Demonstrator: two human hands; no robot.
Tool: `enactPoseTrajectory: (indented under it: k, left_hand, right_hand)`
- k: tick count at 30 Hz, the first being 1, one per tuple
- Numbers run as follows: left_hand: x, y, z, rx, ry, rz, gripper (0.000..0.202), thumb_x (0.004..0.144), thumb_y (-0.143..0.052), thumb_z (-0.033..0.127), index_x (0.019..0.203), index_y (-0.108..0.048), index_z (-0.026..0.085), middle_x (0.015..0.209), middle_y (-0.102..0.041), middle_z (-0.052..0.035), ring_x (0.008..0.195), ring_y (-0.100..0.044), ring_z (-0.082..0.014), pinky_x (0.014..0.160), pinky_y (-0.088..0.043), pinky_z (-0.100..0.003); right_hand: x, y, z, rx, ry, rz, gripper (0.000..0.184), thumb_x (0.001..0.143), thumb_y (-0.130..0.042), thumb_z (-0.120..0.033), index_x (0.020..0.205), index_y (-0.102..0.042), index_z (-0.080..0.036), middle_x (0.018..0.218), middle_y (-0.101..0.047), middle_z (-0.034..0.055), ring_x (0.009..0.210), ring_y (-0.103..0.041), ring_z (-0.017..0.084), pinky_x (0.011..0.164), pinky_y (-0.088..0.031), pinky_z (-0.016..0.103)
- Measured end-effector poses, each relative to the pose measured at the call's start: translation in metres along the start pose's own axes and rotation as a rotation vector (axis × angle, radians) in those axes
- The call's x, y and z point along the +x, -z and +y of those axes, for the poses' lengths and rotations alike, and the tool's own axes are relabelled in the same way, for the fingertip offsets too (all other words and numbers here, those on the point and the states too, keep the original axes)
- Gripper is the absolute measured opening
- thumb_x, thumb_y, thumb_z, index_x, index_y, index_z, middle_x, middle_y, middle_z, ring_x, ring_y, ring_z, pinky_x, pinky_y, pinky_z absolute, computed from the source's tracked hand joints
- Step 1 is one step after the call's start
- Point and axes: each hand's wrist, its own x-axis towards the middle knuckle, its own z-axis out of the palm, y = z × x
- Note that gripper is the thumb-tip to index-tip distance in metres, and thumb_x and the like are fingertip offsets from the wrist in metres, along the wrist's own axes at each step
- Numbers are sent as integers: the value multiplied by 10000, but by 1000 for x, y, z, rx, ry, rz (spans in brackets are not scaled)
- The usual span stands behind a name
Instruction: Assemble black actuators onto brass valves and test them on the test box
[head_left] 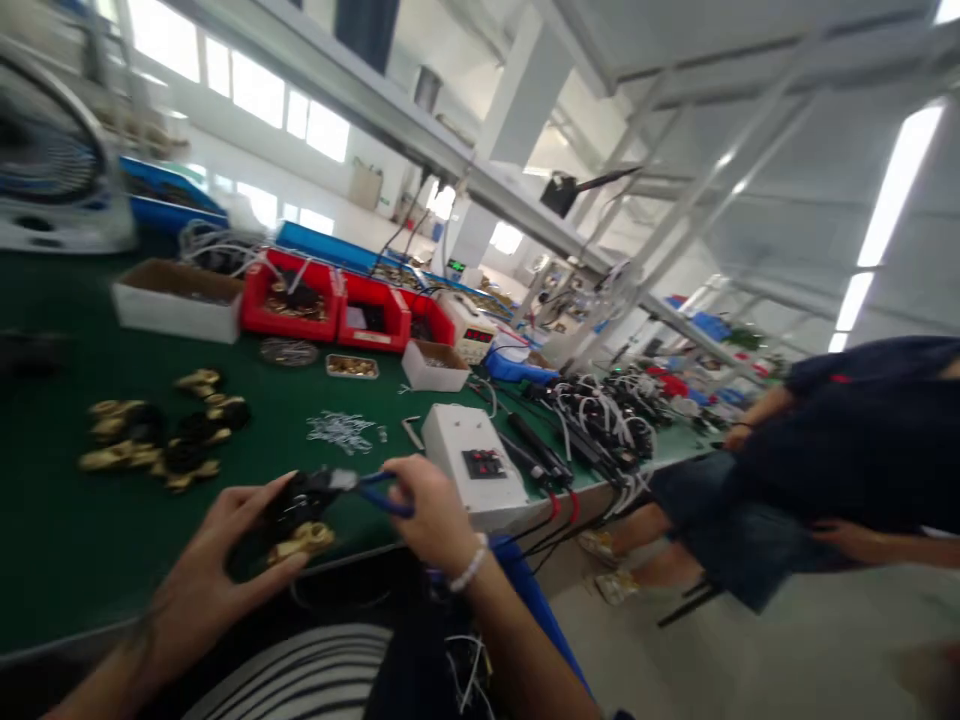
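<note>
L hand (202, 580) holds a brass & black fitting (304, 540), thumb on the brass side, index finger along the top; other fingers partly hidden. Fitting's just above the counter's (277, 400) near edge, approx. mid-frame. R hand (431, 510) is closed round blue-handled pliers (379, 490), also by the near edge; metal nose points L & meets the fitting's black part. Can't tell if the nose grips it (blurry).

More brass/black parts (187, 455) lie in a loose pile L of the hands, set back from the near edge. Btwn pile & pliers, a bit farther back: small heap of thin whitish bits (341, 430). R of the R hand, a white switch box (480, 470) sits at the near edge, w/ black-handled tools (536, 445) just beside it.

Toward the far edge, L to R: fan (52, 150), white carton (178, 318), red bins (373, 338) in a row, meter w/ red digits (476, 340). In front of the bins: small tray (352, 375) of brass bits, plus a small white box (435, 378). Co-worker (862, 450) in dark clothes, far R, off the near edge.
</note>
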Motion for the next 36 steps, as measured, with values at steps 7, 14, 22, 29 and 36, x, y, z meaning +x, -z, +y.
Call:
enactPoseTrajectory:
  k: [7,14,22,29,36]
  left_hand:
    - [7,2,3,-134,9,-15,661,779,-682,407,1399,-491,276,1149,-513,-40,1050,-573,-207,1011,-496,-384]
    - [5,4,5,-148,-11,-30,665,765,-698,360,1395,-504,274,1126,-514,-36,1020,-569,-199,1000,-496,-366]
    - [7,0,-1,-144,-43,-19,671,762,-694,371,1395,-503,260,1125,-517,-43,1006,-570,-201,991,-502,-376]
    - [6,-1,2,-163,-28,-17,674,761,-698,366,1399,-500,276,1145,-516,-41,1019,-570,-199,984,-505,-370]
    - [8,2,0,-148,-25,-13,660,772,-691,355,1399,-494,291,1151,-526,-41,1031,-582,-207,981,-514,-383]
  right_hand:
    - [1,1,6,114,-12,295,207,884,-506,-160,1076,-568,-206,856,-596,32,733,-584,175,693,-492,287]
    - [6,9,0,84,25,150,188,890,-524,-150,1046,-609,-211,875,-618,32,753,-595,166,689,-494,265]
    - [1,3,-5,-93,-7,-101,269,798,-495,-60,993,-621,-196,806,-616,32,661,-579,172,617,-474,278]
    - [-4,-3,-7,-4,-12,361,186,904,-480,-161,1060,-567,-214,895,-626,51,758,-617,196,693,-511,302]
    - [-2,-10,0,-68,-45,45,280,847,-445,-79,1050,-609,-182,911,-652,66,795,-633,201,723,-510,307]
